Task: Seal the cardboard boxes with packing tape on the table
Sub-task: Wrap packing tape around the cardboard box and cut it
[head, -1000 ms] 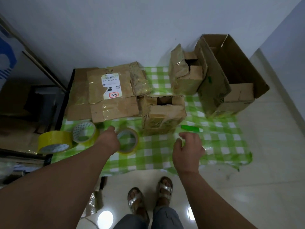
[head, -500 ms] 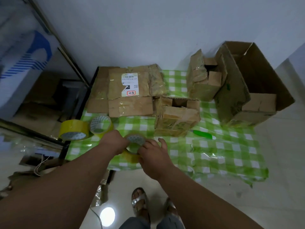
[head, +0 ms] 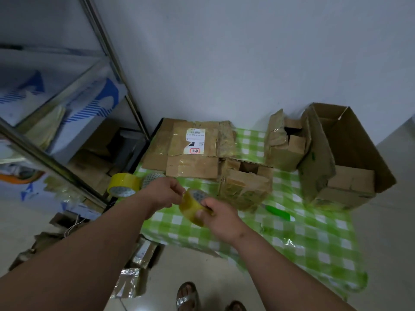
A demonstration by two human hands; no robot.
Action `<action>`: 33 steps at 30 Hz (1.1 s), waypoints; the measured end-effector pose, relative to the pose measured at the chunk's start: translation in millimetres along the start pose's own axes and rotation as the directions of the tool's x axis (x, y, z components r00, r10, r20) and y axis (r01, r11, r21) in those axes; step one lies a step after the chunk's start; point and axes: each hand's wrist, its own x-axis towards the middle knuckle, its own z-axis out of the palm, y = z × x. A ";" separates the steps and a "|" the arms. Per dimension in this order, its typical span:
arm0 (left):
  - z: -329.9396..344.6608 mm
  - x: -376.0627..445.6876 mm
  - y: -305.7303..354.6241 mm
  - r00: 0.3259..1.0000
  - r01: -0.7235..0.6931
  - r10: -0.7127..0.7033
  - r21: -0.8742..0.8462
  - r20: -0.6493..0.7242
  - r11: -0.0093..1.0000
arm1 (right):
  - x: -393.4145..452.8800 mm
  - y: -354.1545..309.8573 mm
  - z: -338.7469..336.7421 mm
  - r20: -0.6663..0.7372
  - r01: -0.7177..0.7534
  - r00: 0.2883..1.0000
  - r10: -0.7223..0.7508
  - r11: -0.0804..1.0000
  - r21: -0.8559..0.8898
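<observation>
A worktop (head: 314, 241) under a green checked cloth stands against the wall, with a metal rack (head: 67, 122) to its left. At its far right sits the big box (head: 350, 158), top open, flaps standing up. Left of it, touching, is a crumpled box (head: 280, 147), also open at the top. At the back left lies a flat box (head: 190, 151) with a white label, taped over. In front of that, near the middle, a small box (head: 244, 185) stands with its top partly open.

A green knife (head: 279, 213) lies on the cloth just right of the small box. Two spare tape rolls rest at the left edge: a yellow roll (head: 122, 184) and, beside it, a second roll (head: 152, 177) partly hidden by the left hand (head: 164, 194).

The held roll (head: 192, 206) is lifted above the cloth, in front of the small box, between both hands. The right hand (head: 221, 216) grips its right side, fingers curled over the rim. The left hand pinches at its upper left edge, fingertips touching the tape.
</observation>
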 end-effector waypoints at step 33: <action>62.0 -0.8 119.3 0.975 -0.223 0.221 -0.099 -0.032 0.970 | -72.2 33.2 -201.4 -0.257 0.006 0.964 0.061 0.968 0.251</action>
